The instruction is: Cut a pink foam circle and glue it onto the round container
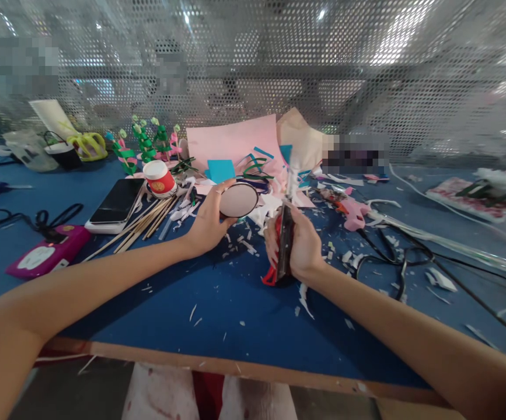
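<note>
Over the desk (169,315), the right hand (303,245) is wrapping its grip fully around an upright dark tool (285,244); farther, the left hand (210,224) is clasping a round disc (238,200) by its edge; beyond, a pink sheet (235,141) is standing.

The left hand (209,224) grips a pale, dark-rimmed disc (238,200) by its edge above the blue bench (169,315), while just beside it the right hand (306,245) clasps an upright dark-and-red tool (284,245) with a blurred tip, paper scraps (248,248) scattered around and thin sticks (159,219) lying near a cup (160,179).
</note>
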A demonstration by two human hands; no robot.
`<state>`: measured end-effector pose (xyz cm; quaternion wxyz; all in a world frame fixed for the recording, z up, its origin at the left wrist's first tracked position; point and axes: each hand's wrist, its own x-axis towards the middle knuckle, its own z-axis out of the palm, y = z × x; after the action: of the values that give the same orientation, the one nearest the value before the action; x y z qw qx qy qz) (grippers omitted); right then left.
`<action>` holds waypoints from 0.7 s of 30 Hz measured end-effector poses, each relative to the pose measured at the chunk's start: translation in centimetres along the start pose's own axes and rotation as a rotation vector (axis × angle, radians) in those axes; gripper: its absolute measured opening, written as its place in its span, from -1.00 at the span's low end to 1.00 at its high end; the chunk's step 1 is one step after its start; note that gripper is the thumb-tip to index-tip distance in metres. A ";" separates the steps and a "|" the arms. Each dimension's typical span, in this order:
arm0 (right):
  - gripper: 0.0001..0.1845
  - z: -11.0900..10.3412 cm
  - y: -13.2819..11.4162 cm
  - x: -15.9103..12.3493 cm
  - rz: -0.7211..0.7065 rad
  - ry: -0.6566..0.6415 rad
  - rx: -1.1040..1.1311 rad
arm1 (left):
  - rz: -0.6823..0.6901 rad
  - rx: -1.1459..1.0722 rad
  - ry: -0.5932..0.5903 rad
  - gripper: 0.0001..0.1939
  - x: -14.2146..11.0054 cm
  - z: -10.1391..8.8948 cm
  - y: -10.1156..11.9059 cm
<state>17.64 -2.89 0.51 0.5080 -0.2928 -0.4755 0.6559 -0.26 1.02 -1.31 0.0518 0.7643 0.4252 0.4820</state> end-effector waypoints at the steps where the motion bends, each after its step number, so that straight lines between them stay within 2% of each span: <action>1: -0.54 0.3 -0.1 -0.2 0.027 -0.026 -0.003 | 0.002 -0.001 -0.003 -0.29 0.0 0.0 0.0; 6: -0.61 1.2 -0.2 -0.8 0.055 -0.083 0.001 | 0.074 0.015 -0.025 -0.35 0.0 -0.1 0.2; 11: -0.63 1.0 0.0 -0.6 0.061 -0.125 0.010 | 0.117 -0.017 -0.075 -0.42 0.1 -0.2 0.2; 21: -0.62 1.1 -0.1 -0.6 0.079 -0.121 0.022 | 0.061 -0.137 -0.099 -0.53 0.3 0.1 0.1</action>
<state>16.93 -3.85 0.92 0.4552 -0.2657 -0.4860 0.6971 -0.11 1.18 -1.10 0.1103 0.7943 0.3647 0.4732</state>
